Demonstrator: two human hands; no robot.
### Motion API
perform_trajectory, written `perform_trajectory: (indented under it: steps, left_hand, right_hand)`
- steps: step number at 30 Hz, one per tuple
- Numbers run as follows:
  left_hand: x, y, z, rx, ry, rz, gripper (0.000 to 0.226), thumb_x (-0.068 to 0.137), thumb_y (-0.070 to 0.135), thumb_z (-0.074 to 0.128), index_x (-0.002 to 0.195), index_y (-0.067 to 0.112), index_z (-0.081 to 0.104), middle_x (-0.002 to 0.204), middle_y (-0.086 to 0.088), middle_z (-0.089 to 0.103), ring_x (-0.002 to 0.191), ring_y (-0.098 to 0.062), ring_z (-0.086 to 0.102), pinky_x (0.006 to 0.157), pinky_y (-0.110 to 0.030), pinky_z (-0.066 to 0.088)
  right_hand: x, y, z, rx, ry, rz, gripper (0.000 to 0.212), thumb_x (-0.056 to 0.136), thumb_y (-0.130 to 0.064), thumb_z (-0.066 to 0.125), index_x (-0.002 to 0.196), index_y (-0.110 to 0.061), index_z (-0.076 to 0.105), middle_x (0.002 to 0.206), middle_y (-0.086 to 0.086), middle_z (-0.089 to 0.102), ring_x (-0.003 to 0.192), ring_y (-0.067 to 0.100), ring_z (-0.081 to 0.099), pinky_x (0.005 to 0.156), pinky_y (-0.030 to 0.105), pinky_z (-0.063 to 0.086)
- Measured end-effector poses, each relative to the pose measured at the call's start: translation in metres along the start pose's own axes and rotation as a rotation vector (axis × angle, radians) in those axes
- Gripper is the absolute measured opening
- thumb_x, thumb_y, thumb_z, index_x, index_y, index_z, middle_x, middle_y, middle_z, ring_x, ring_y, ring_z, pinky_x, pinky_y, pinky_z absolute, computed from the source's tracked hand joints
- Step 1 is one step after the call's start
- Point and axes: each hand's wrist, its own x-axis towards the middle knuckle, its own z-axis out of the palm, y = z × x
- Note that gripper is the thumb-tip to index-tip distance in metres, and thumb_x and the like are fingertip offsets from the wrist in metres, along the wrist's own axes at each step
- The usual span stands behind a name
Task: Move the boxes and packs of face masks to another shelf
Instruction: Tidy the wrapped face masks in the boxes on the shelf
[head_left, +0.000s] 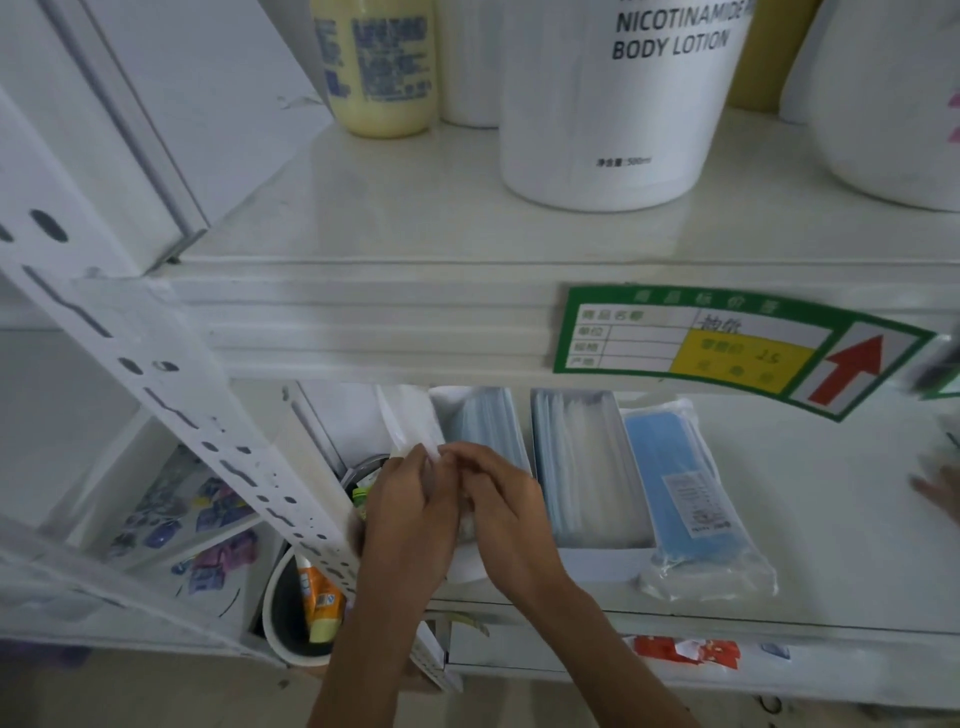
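On the lower shelf (810, 525) stand two open white boxes of face masks side by side. My left hand (405, 519) and my right hand (506, 512) are both closed around the left box (480, 421), over its clear plastic wrap (408, 421) that sticks up at its left side. The second box (587, 467) stands just right of my hands, untouched. A clear pack of blue face masks (685, 493) lies flat to the right of that box.
The upper shelf (363, 228) holds a white body lotion tub (618, 104), a yellow bottle (382, 67) and another white tub (893, 104). A green price label (727, 343) hangs on its edge. A perforated white upright (171, 364) crosses left. A cup with tubes (306, 603) sits below left.
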Motion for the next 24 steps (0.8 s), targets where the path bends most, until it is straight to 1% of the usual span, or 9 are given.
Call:
perform_trajectory:
  steps: [3, 6, 9, 11, 13, 15, 17, 21, 24]
  left_hand:
    - [-0.001, 0.003, 0.001, -0.002, 0.000, -0.020, 0.019, 0.100, 0.035, 0.045, 0.095, 0.020, 0.057, 0.094, -0.010, 0.064, 0.090, -0.030, 0.064, 0.081, -0.050, 0.053]
    - [-0.003, 0.006, 0.001, -0.059, 0.048, -0.021, 0.011, 0.097, 0.035, 0.050, 0.089, 0.041, 0.052, 0.095, 0.002, 0.064, 0.090, -0.017, 0.063, 0.075, -0.039, 0.053]
    - [-0.002, 0.006, 0.001, -0.059, 0.132, 0.046, 0.013, 0.095, 0.027, 0.052, 0.105, 0.029, 0.060, 0.086, -0.001, 0.067, 0.082, -0.018, 0.066, 0.071, -0.047, 0.058]
    - [-0.003, 0.006, 0.001, -0.077, 0.186, 0.094, 0.014, 0.088, 0.018, 0.052, 0.094, 0.029, 0.058, 0.070, 0.000, 0.063, 0.064, -0.018, 0.063, 0.058, -0.046, 0.057]
    - [-0.005, 0.005, 0.001, -0.107, 0.197, 0.114, 0.008, 0.081, 0.020, 0.051, 0.082, 0.027, 0.054, 0.061, 0.001, 0.056, 0.055, -0.020, 0.055, 0.051, -0.042, 0.050]
    - [-0.006, 0.006, 0.004, -0.166, 0.186, 0.133, 0.007, 0.076, 0.020, 0.051, 0.072, 0.022, 0.046, 0.055, 0.000, 0.046, 0.050, -0.018, 0.042, 0.050, -0.038, 0.042]
    - [-0.007, 0.012, 0.009, -0.366, 0.150, 0.127, 0.013, 0.077, 0.014, 0.055, 0.070, 0.020, 0.046, 0.054, 0.002, 0.043, 0.049, -0.011, 0.038, 0.045, -0.032, 0.037]
    - [-0.005, 0.032, 0.019, -0.659, 0.005, 0.152, 0.016, 0.080, 0.010, 0.062, 0.086, 0.025, 0.064, 0.069, 0.007, 0.066, 0.061, -0.005, 0.061, 0.052, -0.020, 0.050]
    - [-0.001, 0.040, 0.033, -0.552, -0.207, 0.137, 0.036, 0.085, 0.009, 0.060, 0.108, 0.036, 0.062, 0.090, 0.003, 0.072, 0.076, -0.007, 0.069, 0.056, -0.023, 0.055]
  right_hand:
    - [-0.001, -0.001, -0.012, 0.131, -0.117, 0.042, 0.045, 0.089, -0.005, 0.037, 0.108, -0.026, 0.073, 0.102, -0.010, 0.076, 0.100, 0.013, 0.070, 0.082, 0.025, 0.057]
    - [0.000, -0.003, -0.022, 0.122, -0.233, 0.044, 0.054, 0.083, 0.014, 0.038, 0.118, -0.010, 0.071, 0.110, -0.005, 0.075, 0.110, 0.013, 0.068, 0.086, 0.021, 0.053]
    - [-0.003, -0.009, -0.030, 0.072, -0.200, 0.035, 0.059, 0.081, 0.021, 0.038, 0.123, -0.008, 0.069, 0.121, -0.001, 0.072, 0.116, 0.011, 0.065, 0.092, 0.020, 0.052]
    - [-0.005, -0.006, -0.048, -0.219, -0.011, -0.101, 0.052, 0.086, 0.016, 0.046, 0.119, -0.016, 0.070, 0.122, -0.002, 0.070, 0.115, 0.004, 0.062, 0.096, 0.020, 0.049]
    - [-0.005, 0.003, -0.080, -0.631, 0.221, -0.230, 0.041, 0.085, 0.010, 0.058, 0.112, -0.018, 0.072, 0.114, -0.002, 0.072, 0.109, 0.009, 0.062, 0.097, 0.027, 0.048]
    - [-0.004, 0.010, -0.111, -0.887, 0.328, -0.160, 0.033, 0.082, 0.004, 0.064, 0.103, -0.017, 0.074, 0.105, -0.002, 0.075, 0.102, 0.018, 0.061, 0.092, 0.035, 0.043]
    - [-0.005, 0.016, -0.127, -1.041, 0.290, -0.061, 0.028, 0.080, -0.001, 0.065, 0.100, -0.018, 0.076, 0.101, -0.002, 0.076, 0.099, 0.023, 0.060, 0.088, 0.038, 0.041]
    - [-0.007, 0.020, -0.128, -1.228, 0.159, 0.013, 0.016, 0.076, -0.014, 0.067, 0.088, -0.023, 0.073, 0.090, -0.007, 0.073, 0.090, 0.021, 0.058, 0.079, 0.038, 0.040]
    - [-0.006, 0.021, -0.126, -1.302, 0.077, -0.028, 0.017, 0.062, -0.022, 0.076, 0.067, -0.023, 0.060, 0.071, -0.009, 0.063, 0.080, 0.023, 0.053, 0.070, 0.036, 0.029]
